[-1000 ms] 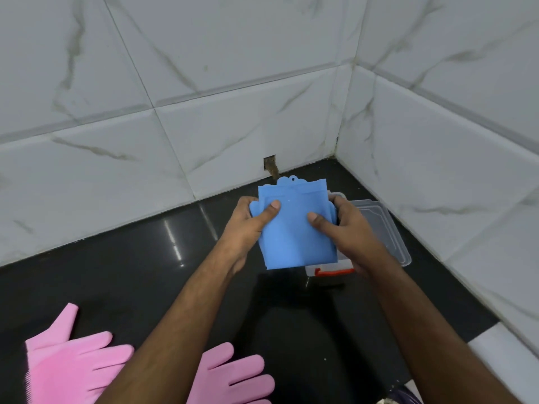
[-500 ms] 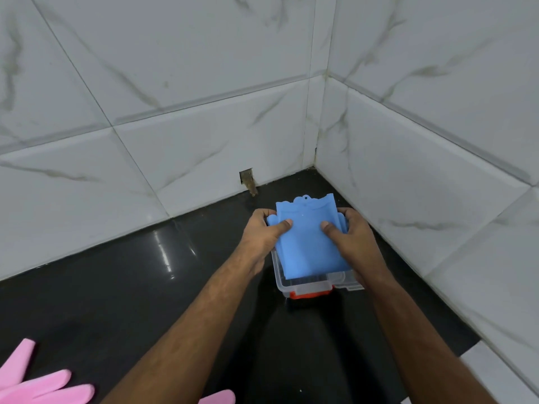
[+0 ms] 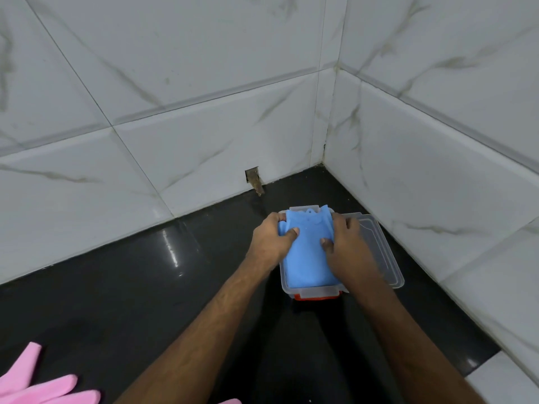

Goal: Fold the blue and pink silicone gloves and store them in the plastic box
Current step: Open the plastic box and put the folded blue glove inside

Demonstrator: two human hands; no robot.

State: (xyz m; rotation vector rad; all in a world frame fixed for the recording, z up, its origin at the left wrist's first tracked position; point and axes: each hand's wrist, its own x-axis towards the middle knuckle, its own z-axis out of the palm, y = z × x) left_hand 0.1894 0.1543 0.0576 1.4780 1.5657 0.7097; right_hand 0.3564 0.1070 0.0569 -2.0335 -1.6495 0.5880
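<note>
A second ago the folded blue gloves (image 3: pixel 306 252) were held up above the plastic box (image 3: pixel 316 290); now they lie inside it, filling it. The left hand (image 3: pixel 269 242) and right hand (image 3: pixel 347 247) each grip a side of the bundle, thumbs on top. The box's clear lid (image 3: pixel 382 252) lies touching its right side, toward the tiled wall (image 3: pixel 437 170). Pink gloves (image 3: pixel 38 383) lie well left of the box on the black surface (image 3: pixel 145 287), cut off by the frame edge.

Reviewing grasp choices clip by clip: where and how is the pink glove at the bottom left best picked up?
Probably by its spread fingers, pinched from above, since the pink glove lies flat on the black counter. Its cuff is out of frame, so I cannot judge that end.
</note>
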